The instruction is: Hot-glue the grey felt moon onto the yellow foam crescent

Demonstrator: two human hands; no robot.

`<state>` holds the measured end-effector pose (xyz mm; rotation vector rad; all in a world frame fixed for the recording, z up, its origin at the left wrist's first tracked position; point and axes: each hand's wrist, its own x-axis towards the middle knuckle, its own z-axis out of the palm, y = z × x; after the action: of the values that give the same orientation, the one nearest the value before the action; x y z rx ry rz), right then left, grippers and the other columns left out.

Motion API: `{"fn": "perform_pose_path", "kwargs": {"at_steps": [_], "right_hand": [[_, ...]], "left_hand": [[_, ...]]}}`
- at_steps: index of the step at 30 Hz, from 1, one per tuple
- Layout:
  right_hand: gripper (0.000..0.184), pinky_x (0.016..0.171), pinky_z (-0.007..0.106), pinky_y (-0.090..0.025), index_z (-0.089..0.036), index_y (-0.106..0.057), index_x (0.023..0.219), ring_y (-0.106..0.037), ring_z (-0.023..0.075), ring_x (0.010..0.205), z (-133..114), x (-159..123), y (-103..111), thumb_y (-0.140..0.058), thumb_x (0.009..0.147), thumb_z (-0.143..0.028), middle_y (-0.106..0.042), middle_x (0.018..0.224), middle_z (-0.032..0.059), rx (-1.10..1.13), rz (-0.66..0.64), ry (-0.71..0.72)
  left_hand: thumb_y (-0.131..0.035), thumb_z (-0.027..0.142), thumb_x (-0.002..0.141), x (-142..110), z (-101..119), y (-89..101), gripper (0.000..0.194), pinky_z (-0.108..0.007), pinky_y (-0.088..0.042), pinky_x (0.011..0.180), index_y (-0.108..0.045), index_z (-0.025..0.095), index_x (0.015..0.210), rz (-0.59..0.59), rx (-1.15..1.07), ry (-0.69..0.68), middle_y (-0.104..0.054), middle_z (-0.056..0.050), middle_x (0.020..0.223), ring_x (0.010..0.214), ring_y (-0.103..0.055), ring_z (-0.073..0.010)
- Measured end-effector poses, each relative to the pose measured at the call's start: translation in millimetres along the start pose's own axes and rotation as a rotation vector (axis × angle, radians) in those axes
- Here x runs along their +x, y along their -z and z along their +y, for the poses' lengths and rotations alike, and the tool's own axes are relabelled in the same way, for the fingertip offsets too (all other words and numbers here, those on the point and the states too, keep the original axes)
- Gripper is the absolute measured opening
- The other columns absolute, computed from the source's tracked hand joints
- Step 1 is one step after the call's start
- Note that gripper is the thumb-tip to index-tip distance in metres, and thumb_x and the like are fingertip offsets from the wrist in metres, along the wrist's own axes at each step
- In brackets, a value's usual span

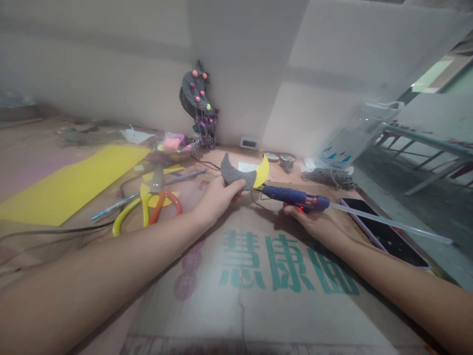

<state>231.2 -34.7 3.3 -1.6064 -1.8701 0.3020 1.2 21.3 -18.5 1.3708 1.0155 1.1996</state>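
Note:
My left hand (220,197) pinches a crescent moon (236,173) between thumb and fingers. Grey yarn covers most of this crescent, while its right tip is bare yellow. In my right hand (306,217) is a blue hot glue gun (288,195), with a red light glowing near the grip. A long clear glue stick (391,223) sticks out of its back end. The gun's nozzle is at the crescent's lower edge, where grey meets yellow; whether they touch I cannot tell. A strand of grey yarn hangs below the crescent near the nozzle.
Scissors (157,197) with yellow and orange handles and a yellow sheet (74,185) lie left. A decorated grey moon (195,93) is by the wall. Grey yarn (328,177), a plastic jug (354,138) and a phone (384,231) are right. Printed cardboard (236,310) lies underneath.

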Motion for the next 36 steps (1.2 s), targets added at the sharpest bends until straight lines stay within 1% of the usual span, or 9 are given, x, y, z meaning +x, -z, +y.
{"fn": "perform_pose_path", "kwargs": {"at_steps": [3,6,9,12,15,21,25,31,36], "right_hand": [[0.027,0.059,0.035,-0.051,-0.025,-0.067,0.072,-0.066,0.0264,0.068,-1,0,-1,-0.06,0.074,-0.051,-0.071,0.072,0.0043,-0.024,0.001,-0.025],[0.022,0.059,0.034,-0.051,-0.026,-0.066,0.073,-0.066,0.0252,0.066,-4,0,-1,-0.06,0.074,-0.046,-0.071,0.072,0.0029,-0.015,0.002,0.012],[0.018,0.057,0.033,-0.05,-0.027,-0.064,0.072,-0.065,0.0243,0.064,-8,0,0,-0.061,0.075,-0.044,-0.071,0.07,0.0019,-0.02,-0.006,0.011],[0.017,0.059,0.033,-0.051,-0.027,-0.063,0.073,-0.066,0.0242,0.066,-10,-1,1,-0.061,0.075,-0.044,-0.071,0.07,0.0013,-0.009,-0.016,0.019],[0.015,0.061,0.032,-0.052,-0.027,-0.064,0.076,-0.066,0.0239,0.068,-8,-2,1,-0.059,0.077,-0.041,-0.071,0.072,0.0003,-0.002,-0.014,0.026],[0.018,0.056,0.035,-0.051,-0.026,-0.065,0.072,-0.066,0.0258,0.063,-6,-2,0,-0.06,0.074,-0.042,-0.071,0.068,0.0015,0.005,0.015,0.014],[0.02,0.058,0.036,-0.051,-0.025,-0.064,0.066,-0.066,0.0273,0.065,-13,-1,2,-0.061,0.072,-0.044,-0.07,0.067,0.0035,-0.033,0.025,-0.019],[0.023,0.057,0.036,-0.052,-0.025,-0.064,0.067,-0.066,0.027,0.063,-13,0,3,-0.064,0.069,-0.048,-0.071,0.068,0.0034,-0.047,0.071,0.001],[0.022,0.056,0.036,-0.052,-0.025,-0.066,0.071,-0.067,0.0277,0.064,-17,1,4,-0.065,0.068,-0.047,-0.071,0.067,0.0038,-0.07,0.068,-0.045]], "left_hand": [[-0.062,0.038,0.075,0,-1,-0.3,0.027,-0.023,-0.037,0.051,-0.057,0.015,0.063,-0.002,-0.009,0.001,-0.059,0.0,0.059,0.052,-0.049,-0.0094],[-0.063,0.038,0.074,0,0,-0.6,0.027,-0.023,-0.037,0.051,-0.057,0.015,0.063,0.013,-0.011,0.01,-0.059,0.0,0.059,0.051,-0.049,-0.0096],[-0.062,0.038,0.074,-2,4,-1.1,0.027,-0.023,-0.036,0.05,-0.057,0.015,0.061,0.008,0.0,0.017,-0.058,0.001,0.057,0.05,-0.049,-0.0094],[-0.062,0.038,0.075,-4,7,-1.7,0.026,-0.022,-0.034,0.049,-0.056,0.015,0.062,-0.006,0.004,0.025,-0.056,0.002,0.056,0.049,-0.048,-0.0092],[-0.062,0.038,0.074,-4,6,-1.7,0.026,-0.023,-0.036,0.05,-0.056,0.016,0.063,0.004,0.0,0.023,-0.057,0.002,0.058,0.051,-0.049,-0.0098],[-0.063,0.041,0.074,-3,3,-1.0,0.029,-0.023,-0.035,0.049,-0.056,0.016,0.062,0.01,0.025,0.026,-0.057,0.001,0.057,0.051,-0.05,-0.0104],[-0.062,0.04,0.075,-3,4,-1.6,0.029,-0.023,-0.035,0.05,-0.056,0.016,0.06,0.003,0.032,0.023,-0.056,0.001,0.054,0.049,-0.049,-0.0103],[-0.062,0.04,0.076,-2,1,-0.6,0.029,-0.023,-0.035,0.049,-0.056,0.016,0.061,0.002,0.05,0.02,-0.057,0.001,0.055,0.05,-0.049,-0.0105],[-0.062,0.042,0.076,-2,-1,0.2,0.03,-0.023,-0.034,0.049,-0.057,0.016,0.061,0.002,0.062,0.017,-0.057,0.001,0.055,0.049,-0.05,-0.0109]]}}
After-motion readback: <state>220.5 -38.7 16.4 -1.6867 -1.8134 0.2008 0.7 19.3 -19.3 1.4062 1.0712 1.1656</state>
